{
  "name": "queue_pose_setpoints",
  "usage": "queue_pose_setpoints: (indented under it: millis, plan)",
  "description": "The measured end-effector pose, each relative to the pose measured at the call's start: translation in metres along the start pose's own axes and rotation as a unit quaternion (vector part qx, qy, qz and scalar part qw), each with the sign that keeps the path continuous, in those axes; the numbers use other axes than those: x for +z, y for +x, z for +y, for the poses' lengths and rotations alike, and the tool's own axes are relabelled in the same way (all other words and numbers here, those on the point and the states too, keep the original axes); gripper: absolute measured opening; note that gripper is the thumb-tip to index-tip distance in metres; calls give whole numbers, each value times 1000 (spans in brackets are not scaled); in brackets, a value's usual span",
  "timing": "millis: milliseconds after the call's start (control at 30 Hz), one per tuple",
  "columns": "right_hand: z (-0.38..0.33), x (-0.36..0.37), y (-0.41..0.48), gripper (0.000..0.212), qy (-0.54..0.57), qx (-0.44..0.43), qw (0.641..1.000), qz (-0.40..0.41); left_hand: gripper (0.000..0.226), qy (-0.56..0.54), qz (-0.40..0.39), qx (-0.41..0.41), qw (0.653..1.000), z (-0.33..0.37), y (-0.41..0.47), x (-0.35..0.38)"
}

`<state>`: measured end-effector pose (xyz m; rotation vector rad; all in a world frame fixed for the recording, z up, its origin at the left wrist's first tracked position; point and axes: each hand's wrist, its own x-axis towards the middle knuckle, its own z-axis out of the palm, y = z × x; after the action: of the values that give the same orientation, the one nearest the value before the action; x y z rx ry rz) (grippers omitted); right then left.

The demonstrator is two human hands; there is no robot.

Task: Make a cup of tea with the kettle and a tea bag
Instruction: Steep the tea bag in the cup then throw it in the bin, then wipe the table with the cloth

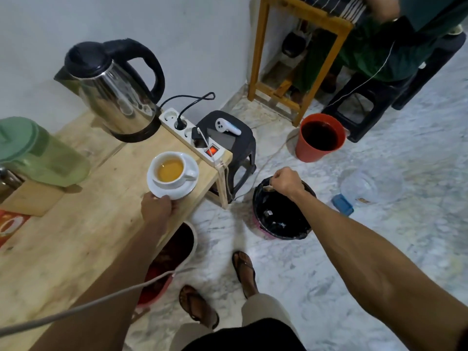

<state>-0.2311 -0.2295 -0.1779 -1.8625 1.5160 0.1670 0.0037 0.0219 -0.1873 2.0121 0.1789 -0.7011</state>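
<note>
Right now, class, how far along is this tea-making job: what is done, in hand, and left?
Done: the cup holds amber brewed tea, and the kettle stands on the table. In hand: the right hand pinches the used tea bag above the bin, while the left hand holds the saucer by its rim. Left: drop the bag in, then probably serve.

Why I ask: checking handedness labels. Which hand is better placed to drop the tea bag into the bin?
Right. The right hand pinches the tea bag above the black bin; the left hand holds the saucer.
</note>
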Motion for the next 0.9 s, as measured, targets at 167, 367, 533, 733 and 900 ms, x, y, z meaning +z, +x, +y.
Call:
queue_pose_setpoints:
  millis: [167,367,533,733,900]
  plan:
    - [40,13,26,30,-72,33,997,-23,29,-23,17,8,1000,11,-27,12]
    - [65,20,50,12,-115,49,991,-45,37,-62,37,16,997,0,-22,16]
    - [76,22,58,14,-126,43,989,-60,35,-77,56,8,995,0,-25,23]
    - [66,23,43,20,-123,1,987,-100,30,-82,59,-23,995,6,-33,34]
    - [8,42,4,21,-111,-120,975,-151,16,-74,74,-22,994,4,-37,21]
